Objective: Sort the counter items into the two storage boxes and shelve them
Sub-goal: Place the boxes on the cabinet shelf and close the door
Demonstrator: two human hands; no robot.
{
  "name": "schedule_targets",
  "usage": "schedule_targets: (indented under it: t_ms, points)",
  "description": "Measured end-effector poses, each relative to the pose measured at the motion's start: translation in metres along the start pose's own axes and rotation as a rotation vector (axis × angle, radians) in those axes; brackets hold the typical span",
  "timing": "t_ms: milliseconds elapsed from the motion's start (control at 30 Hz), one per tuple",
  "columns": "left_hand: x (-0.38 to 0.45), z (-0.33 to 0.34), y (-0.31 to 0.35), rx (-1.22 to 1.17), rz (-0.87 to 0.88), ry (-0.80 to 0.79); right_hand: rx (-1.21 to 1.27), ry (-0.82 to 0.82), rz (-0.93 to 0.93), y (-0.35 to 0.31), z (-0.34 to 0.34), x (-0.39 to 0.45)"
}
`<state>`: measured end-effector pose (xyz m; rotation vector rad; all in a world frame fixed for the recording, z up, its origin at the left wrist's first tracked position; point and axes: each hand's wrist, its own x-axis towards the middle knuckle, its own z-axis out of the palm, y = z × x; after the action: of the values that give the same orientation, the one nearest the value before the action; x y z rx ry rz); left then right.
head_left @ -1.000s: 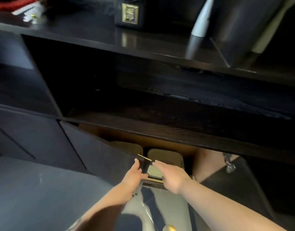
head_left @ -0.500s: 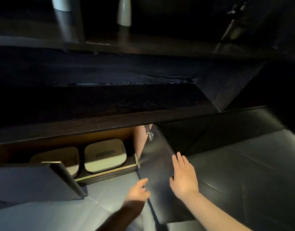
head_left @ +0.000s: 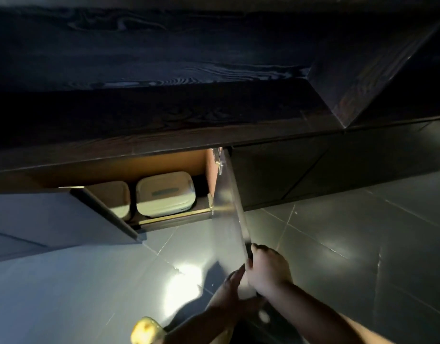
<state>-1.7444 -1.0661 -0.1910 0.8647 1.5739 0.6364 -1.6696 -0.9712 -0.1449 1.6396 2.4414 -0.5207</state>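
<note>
Item: low cabinet under the dark wood counter (head_left: 164, 135), both doors open. Contents: two cream storage boxes, lids on, side by side on the cabinet floor; the right box (head_left: 165, 193) shows whole, the left box (head_left: 113, 198) is partly hidden behind the left door (head_left: 65, 217), which stands swung out. Right door (head_left: 230, 214): edge-on to me, blurred, its free edge in my grip. My right hand (head_left: 267, 270) is curled round that edge from the outer side, fingertips hooked over it. My left hand (head_left: 230, 286) lies against the door's inner face just beside the right hand; it is in shadow, and I cannot tell whether it grips or only presses. Floor: grey tile (head_left: 338, 244) with a bright patch of glare. Status, as I judge it: sorting done and both boxes shelved. Remaining: shut the right door, then the left. No counter items are in view to check.
</note>
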Motion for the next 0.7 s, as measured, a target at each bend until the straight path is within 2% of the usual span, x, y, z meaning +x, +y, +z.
schedule_targets:
  t_ms: [100,167,333,400,467,500,533,600,667,700]
  points:
    - [-0.014,-0.02,-0.013,-0.06,0.016,0.113,0.032,-0.033,-0.04,-0.025,0.011,-0.007]
    - [-0.028,-0.039,-0.028,-0.182,-0.013,0.137,0.048,-0.073,-0.074,-0.045,0.019,-0.011]
    - [-0.061,-0.097,-0.054,-0.403,-0.047,0.316,0.239,-0.265,-0.215,-0.095,0.031,-0.005]
    - [-0.069,-0.121,-0.065,-0.42,-0.08,0.406,0.208,-0.147,-0.323,-0.113,0.03,0.0]
    - [-0.072,-0.147,-0.077,-0.359,-0.147,0.572,0.151,0.078,-0.493,-0.131,0.021,0.002]
    - [-0.071,-0.161,-0.083,-0.304,-0.179,0.647,0.151,0.116,-0.569,-0.144,0.018,0.002]
    - [-0.071,-0.175,-0.086,-0.273,-0.223,0.715,0.117,0.137,-0.643,-0.159,0.019,0.002]
    - [-0.07,-0.205,-0.09,-0.32,-0.287,0.855,-0.022,0.019,-0.715,-0.196,0.019,0.006]
    - [-0.063,-0.237,-0.089,-0.414,-0.349,0.912,-0.113,-0.04,-0.714,-0.226,0.036,0.015]
    - [-0.059,-0.253,-0.088,-0.449,-0.376,0.912,-0.149,-0.014,-0.704,-0.236,0.042,0.021]
